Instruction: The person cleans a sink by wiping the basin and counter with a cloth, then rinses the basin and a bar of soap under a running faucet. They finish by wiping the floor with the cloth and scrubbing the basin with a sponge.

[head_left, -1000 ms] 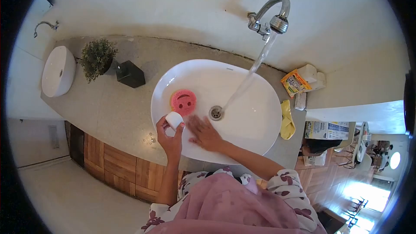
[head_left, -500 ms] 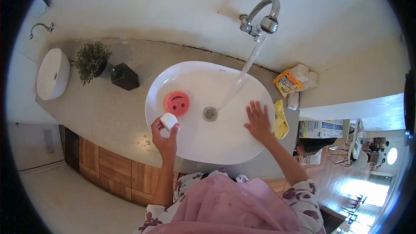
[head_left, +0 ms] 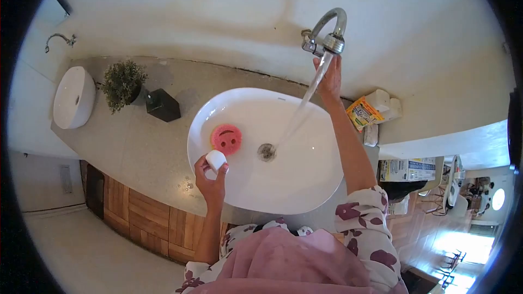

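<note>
My left hand [head_left: 211,183] holds a small white block [head_left: 216,159] between thumb and fingers, over the near left part of the white basin [head_left: 294,185]. Just beyond it in the basin lies a round pink sponge [head_left: 226,139] with a face cut in it. My right hand [head_left: 330,79] is raised just below the tap [head_left: 333,42], partly behind the running water [head_left: 317,79]; its fingertips are hidden by the tap. The water falls toward the metal drain [head_left: 267,152].
Left on the grey counter [head_left: 163,158] are a dark box-shaped holder [head_left: 163,105], a potted plant [head_left: 123,83] and a second basin [head_left: 74,98]. An orange-yellow packet [head_left: 364,113] and white rolls [head_left: 378,99] stand at the right by the wall.
My right hand has moved from the basin's right side up to the tap. My left hand still holds the white block. The view has shifted slightly.
</note>
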### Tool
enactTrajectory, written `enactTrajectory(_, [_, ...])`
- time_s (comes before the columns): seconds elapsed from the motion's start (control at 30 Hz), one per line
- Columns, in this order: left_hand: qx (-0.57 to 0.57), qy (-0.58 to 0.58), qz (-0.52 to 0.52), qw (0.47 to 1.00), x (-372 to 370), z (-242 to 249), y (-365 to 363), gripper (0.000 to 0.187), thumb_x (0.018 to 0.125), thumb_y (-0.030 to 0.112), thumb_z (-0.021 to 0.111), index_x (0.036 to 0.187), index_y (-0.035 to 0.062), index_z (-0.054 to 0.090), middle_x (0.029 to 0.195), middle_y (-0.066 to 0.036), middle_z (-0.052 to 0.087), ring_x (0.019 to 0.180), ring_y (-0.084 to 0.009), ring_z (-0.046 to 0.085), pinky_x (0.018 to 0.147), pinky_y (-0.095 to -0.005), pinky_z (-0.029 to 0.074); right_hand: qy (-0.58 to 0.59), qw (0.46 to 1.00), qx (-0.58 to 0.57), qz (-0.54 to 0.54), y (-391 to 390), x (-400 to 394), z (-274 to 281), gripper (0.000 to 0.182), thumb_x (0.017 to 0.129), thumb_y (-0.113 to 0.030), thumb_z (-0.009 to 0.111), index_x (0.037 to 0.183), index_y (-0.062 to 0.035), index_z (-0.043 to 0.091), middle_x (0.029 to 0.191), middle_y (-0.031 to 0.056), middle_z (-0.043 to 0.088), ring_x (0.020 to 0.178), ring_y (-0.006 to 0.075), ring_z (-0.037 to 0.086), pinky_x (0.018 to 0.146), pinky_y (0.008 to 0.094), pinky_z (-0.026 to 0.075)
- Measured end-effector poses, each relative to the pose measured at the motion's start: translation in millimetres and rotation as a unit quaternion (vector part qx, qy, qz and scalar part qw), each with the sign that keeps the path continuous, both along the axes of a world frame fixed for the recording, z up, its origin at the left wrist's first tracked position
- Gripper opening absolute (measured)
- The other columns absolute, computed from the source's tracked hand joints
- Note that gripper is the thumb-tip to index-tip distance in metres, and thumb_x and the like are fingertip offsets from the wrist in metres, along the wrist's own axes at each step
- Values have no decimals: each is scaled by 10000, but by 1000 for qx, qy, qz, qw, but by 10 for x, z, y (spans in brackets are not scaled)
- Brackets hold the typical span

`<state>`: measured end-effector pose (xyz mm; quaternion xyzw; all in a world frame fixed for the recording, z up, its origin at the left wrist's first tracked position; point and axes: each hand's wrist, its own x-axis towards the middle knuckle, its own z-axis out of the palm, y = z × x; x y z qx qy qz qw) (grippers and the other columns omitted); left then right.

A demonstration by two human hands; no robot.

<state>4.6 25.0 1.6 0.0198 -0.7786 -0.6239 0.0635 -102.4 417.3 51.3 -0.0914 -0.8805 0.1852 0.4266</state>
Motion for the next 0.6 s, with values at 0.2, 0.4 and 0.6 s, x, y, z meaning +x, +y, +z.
enactTrajectory(0.2, [4,-5,-6,1000,-11,-57,-18,518,715,105,807,1147,7,539,1082,-95,586,951,-191,570,852,-332,457,-4,981,-191,42,47,-290,-256,470,918,-178,510,1332,-34,340,1088,254,587,979,437,592,805,485,484])
enactTrajectory(0.4, [-18,-9,-5,1000,-12,-43,-16,533,710,99,811,1156,7,535,1087,-96,584,964,-190,565,859,-332,454,30,979,-199,41,10,-297,-87,375,893,-191,530,1230,-66,424,840,237,651,797,476,621,674,534,491])
enactTrajectory(0.6, [-22,-5,-9,1000,-8,-29,-10,529,716,93,805,1161,9,533,1094,-95,584,973,-191,561,869,-332,450,-73,971,-200,-109,-124,-307,192,212,861,-137,509,1057,-63,483,775,262,637,757,480,610,645,564,454])
